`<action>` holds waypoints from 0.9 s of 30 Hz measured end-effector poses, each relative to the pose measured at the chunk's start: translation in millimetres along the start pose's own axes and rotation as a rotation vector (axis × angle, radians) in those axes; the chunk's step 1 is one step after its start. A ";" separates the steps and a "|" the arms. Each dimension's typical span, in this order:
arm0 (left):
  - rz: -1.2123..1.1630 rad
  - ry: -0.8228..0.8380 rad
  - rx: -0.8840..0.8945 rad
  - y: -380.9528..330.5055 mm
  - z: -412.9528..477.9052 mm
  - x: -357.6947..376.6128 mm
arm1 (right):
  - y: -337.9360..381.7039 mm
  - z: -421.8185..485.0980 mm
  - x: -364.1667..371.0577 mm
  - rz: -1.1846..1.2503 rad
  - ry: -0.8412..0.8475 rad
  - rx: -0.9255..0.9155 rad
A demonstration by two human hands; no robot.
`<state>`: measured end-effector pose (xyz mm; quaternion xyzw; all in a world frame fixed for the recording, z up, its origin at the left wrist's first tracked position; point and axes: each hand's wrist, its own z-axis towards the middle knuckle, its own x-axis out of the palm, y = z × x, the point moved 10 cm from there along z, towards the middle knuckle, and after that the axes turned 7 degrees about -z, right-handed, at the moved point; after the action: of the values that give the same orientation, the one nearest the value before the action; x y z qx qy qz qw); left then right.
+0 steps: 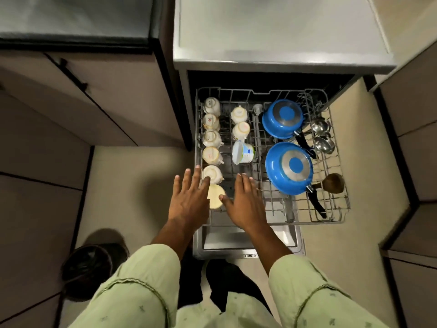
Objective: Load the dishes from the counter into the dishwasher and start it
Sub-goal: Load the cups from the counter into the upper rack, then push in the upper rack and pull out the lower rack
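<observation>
The rack (307,222) sits pulled out over the open door (248,242), below the tabletop (279,31). A row of cups (211,136) runs front to back along the rack's left side. Just right of it, two more cups (240,121) stand at the back with a tub (243,152) before them. Two pans (289,168) fill the right half, one behind the other, with ladles (322,136) and a wooden spoon (332,183) to their right. The left hand (189,200) and right hand (243,200) hover side by side over the rack's near left part. A bin (87,268) stands on the floor to the left.

Under me the floor (132,185) is pale beige, dimly lit. To my left stand taupe cabinet fronts (106,95) with dark seams and a slim black handle (74,75) — more of the same cabinets (416,143) on my right. A round dark bin (87,268) with a black liner sits low on my left.
</observation>
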<state>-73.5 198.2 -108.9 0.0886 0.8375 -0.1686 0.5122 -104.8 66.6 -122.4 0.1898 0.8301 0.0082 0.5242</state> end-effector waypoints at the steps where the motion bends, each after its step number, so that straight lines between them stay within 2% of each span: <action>1: -0.006 -0.016 -0.019 4.3 -7.5 -7.9 | 9.3 -6.2 -7.5 -0.006 -0.016 -0.025; 13: -0.095 -0.299 -0.182 88.2 -67.1 -128.2 | 143.9 -35.2 -78.4 -0.097 -0.198 -0.339; 20: -0.118 -0.482 -0.280 182.8 -109.6 -191.3 | 264.5 -32.9 -125.2 -0.129 -0.326 -0.471; 27: -0.106 -0.601 -0.350 311.4 -162.0 -244.5 | 407.9 -39.2 -138.5 -0.113 -0.380 -0.563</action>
<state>4.8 553.4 116.3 -0.0976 0.6690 -0.0671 0.7337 38.3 407.5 102.1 -0.0107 0.6920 0.1725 0.7009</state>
